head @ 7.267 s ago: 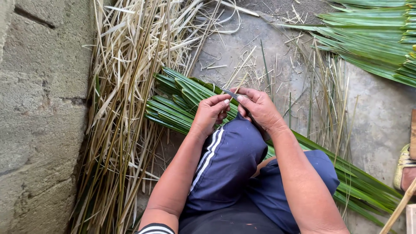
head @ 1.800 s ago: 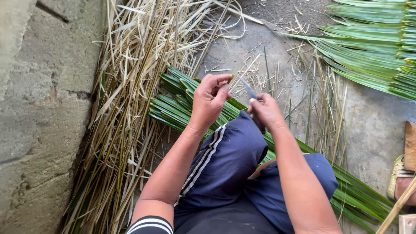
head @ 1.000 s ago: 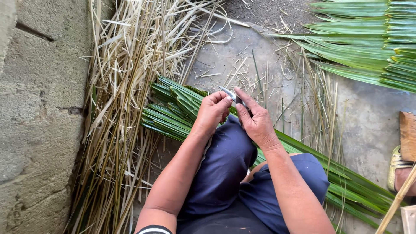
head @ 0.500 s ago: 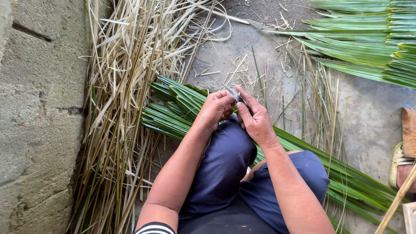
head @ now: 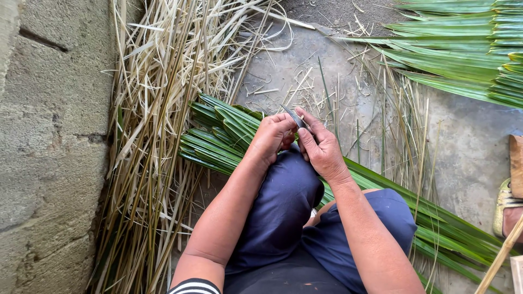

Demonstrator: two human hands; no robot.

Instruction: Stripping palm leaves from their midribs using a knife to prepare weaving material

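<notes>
Knife: a small grey metal blade (head: pixel 292 115) sticks out up and to the left from between the two hands, its handle hidden in the right hand; its long axis slants from lower right to upper left.
Right hand: the right hand (head: pixel 321 149) is closed around the knife, thumb laid along it toward the blade.
Left hand: the left hand (head: pixel 271 139) is curled shut just left of the blade, fingertips touching it or what it works on; whether a thin leaf strip is pinched there cannot be told.
Nearer hand: both meet at the blade, above the raised knee in dark blue shorts (head: pixel 286 201).
Under the hands: a bundle of long green palm leaflets (head: pixel 218 139) runs beneath them, its axis from upper left to lower right, passing under the legs.
Left of the hands: a heap of dry straw-coloured leaf strips and midribs (head: pixel 158 120) lies lengthwise along a grey concrete block wall (head: pixel 49 141).
Beyond the hands: grey concrete floor (head: pixel 468 147) with scattered scraps.
Far right of the hands: fresh green palm fronds (head: pixel 468 49).
</notes>
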